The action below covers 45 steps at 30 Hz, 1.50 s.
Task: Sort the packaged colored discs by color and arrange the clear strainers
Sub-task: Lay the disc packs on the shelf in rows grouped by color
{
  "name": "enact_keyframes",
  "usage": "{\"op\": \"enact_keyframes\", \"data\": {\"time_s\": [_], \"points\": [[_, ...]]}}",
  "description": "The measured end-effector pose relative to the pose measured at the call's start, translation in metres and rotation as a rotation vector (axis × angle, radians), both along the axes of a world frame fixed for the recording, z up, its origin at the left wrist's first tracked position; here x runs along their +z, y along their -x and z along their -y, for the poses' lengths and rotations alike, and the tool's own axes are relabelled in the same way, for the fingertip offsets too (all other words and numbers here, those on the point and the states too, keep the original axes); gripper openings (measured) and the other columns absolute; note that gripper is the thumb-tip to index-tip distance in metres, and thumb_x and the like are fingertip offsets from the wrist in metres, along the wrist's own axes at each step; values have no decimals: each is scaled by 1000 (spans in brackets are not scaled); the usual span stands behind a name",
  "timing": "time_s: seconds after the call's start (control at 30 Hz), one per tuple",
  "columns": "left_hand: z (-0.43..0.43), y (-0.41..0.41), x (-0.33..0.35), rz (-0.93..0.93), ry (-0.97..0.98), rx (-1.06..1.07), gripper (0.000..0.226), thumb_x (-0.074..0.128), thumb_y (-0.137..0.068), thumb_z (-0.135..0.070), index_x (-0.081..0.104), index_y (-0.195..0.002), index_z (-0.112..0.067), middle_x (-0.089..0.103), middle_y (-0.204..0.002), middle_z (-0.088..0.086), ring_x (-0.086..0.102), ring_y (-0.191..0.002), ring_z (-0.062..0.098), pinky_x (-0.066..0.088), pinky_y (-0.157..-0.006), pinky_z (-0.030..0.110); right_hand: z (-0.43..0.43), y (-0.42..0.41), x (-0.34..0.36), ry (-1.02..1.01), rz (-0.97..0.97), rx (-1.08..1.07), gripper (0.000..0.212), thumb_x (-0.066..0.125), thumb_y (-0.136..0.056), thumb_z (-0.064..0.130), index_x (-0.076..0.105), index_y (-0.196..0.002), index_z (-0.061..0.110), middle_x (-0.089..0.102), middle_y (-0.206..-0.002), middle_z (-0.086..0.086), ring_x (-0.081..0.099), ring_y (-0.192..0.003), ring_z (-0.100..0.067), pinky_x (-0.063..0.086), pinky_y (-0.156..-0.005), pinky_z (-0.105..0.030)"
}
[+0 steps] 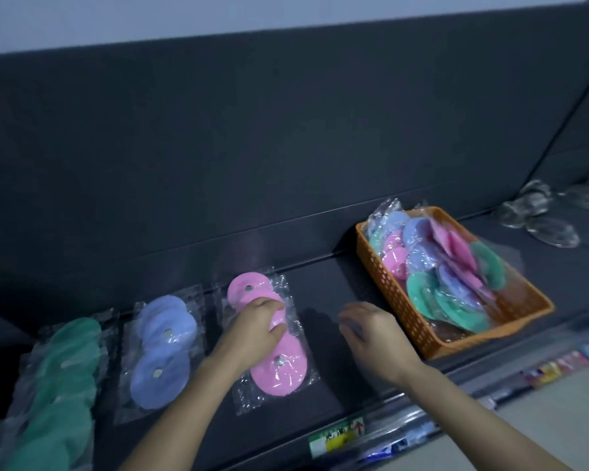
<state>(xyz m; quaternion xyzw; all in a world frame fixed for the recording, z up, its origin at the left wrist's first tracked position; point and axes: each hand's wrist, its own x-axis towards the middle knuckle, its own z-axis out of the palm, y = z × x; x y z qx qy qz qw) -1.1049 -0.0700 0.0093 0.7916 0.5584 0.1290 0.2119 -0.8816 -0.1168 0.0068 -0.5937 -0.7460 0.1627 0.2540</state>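
Left hand [259, 321] is curling its fingers over the top of the pink discs [279, 365], thumb lying against the film, gripping the packet about midway along the row; pink discs in clear film are lying in a short column on the dark shelf [337, 379], overlapping one another.

Right hand [371, 331] is hovering just right of the pink column, fingers loosely spread and slightly bent, holding nothing; slightly blurred.

Blue discs [160, 379], packaged, are sitting in their own column just left of the pink; green discs [65, 365] are forming a longer column at far left, running toward the shelf's front edge.

Orange basket [398, 300] is sitting right of the right hand, angled on the shelf; mixed packets [456, 266] of blue, pink and green discs are piling inside it, some rising over the rim.

Clear strainers [541, 205] are lying in a loose group at far right, well apart from the basket; count unclear.
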Motion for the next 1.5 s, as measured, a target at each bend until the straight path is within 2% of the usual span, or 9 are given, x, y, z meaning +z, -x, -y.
{"op": "enact_keyframes", "data": {"time_s": [0.23, 0.5, 0.7, 0.87, 1.03, 1.2, 1.33, 1.43, 1.5], "points": [[2, -55, 10, 40, -31, -206, 39, 56, -92, -29, 54, -129, -19, 53, -133, -4, 52, -116, 11, 37, -97, 19, 21, -43, 23, -185, 74, -191, 13, 68, -77, 0, 73, -87, 7, 68, -101, -11, 66, -94, -28, 52, -82, -29], [-10, -115, 22, 75, -76, -287, 38, 56, -91, -29, 55, -128, -20, 55, -129, -5, 51, -117, 10, 33, -94, 13, 8, -113, 28, 64, 202, -335, 41, 58, -86, 22, 58, -125, 12, 46, -137, -13, 41, -129, -30, 34, -104, -33], [-19, -186, 31, 173, -59, -256, 38, 57, -90, -23, 55, -127, -19, 58, -119, -1, 57, -107, 12, 46, -93, 27, -10, -150, 21, 241, 329, -108, 61, 62, -83, 46, 46, -137, 23, 35, -145, -9, 35, -132, -30, 33, -107, -35], [-28, -232, 28, 56, -74, -219, 41, 52, -93, -25, 48, -132, -13, 56, -118, 4, 55, -106, 20, 45, -91, 29, -18, -175, 22, 166, 226, 46, 54, 63, -82, 41, 50, -131, 24, 43, -142, -2, 46, -126, -22, 41, -98, -31], [-30, -263, 19, -213, 67, -145, 54, 54, -91, -42, 41, -131, -8, 55, -115, 11, 54, -103, 25, 48, -84, 36, -31, -220, 36, -369, 164, -163, 16, 72, -78, 12, 71, -94, 9, 67, -104, -8, 61, -96, -34, 49, -83, -34], [-34, -283, 13, 38, 233, 47, 90, 75, -74, -46, 29, -141, -8, 45, -136, 8, 48, -119, 22, 44, -91, 26, -44, -247, 18, -161, 202, -327, 40, 64, -86, 37, 61, -119, 15, 47, -134, -23, 40, -120, -44, 41, -95, -49], [-33, -289, 11, 133, 317, 202, 86, 86, -59, -43, 43, -126, -12, 51, -108, -6, 50, -91, 3, 40, -62, 14, -44, -253, 3, -127, -1, -198, 39, 50, -93, 44, 41, -130, 34, 52, -122, 0, 55, -101, -28, 43, -74, -28], [-30, -290, 3, 76, 381, 140, 111, 88, -55, -42, 26, -144, -15, 39, -141, 3, 39, -127, 17, 34, -90, 18, -46, -254, -9, -102, -49, -138, 51, 46, -97, 38, 22, -141, 42, 58, -120, -4, 59, -98, -27, 39, -73, -24], [-25, -291, 1, 117, 413, 113, 117, 87, -60, -34, 12, -149, -20, 23, -154, 2, 28, -137, 17, 28, -94, 18, -48, -254, -15, -33, -88, -109, 50, 40, -99, 37, 19, -143, 42, 53, -130, -4, 56, -109, -26, 40, -82, -25]]}}
